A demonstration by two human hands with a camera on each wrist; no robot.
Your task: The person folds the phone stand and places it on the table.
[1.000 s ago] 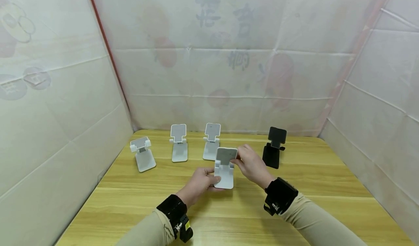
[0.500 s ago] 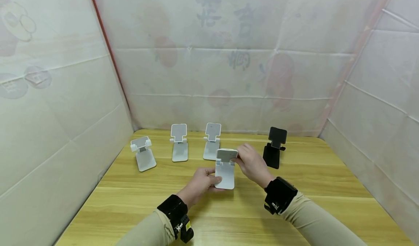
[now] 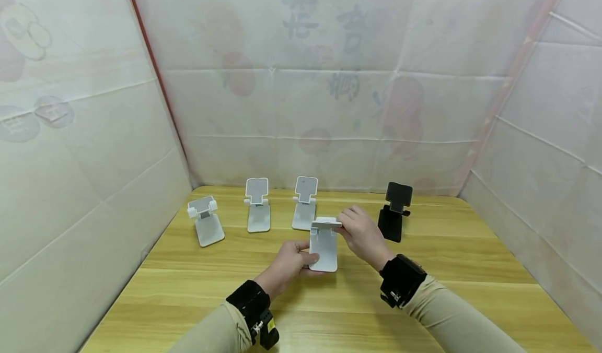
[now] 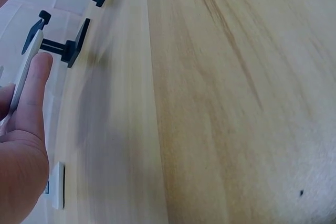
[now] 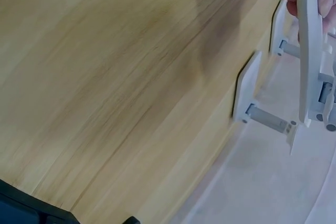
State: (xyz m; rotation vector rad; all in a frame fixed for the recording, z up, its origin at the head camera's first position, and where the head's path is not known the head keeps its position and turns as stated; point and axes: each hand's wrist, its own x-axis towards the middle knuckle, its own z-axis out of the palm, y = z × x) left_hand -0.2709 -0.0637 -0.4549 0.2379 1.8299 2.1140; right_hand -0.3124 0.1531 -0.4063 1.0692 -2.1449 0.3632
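A white phone stand [image 3: 323, 243] sits near the middle of the table [image 3: 188, 290], its base gripped at the near left side by the left hand [image 3: 289, 261] while the right hand [image 3: 359, 233] pinches the right edge of its tilted top plate. Behind it, toward the far edge, three more white stands [image 3: 257, 212] line up leftward and a black stand [image 3: 394, 212] stands just beyond the right hand. The near half of the table and its right side lie bare, with cloth walls [image 3: 70, 133] closing the left, far and right edges.
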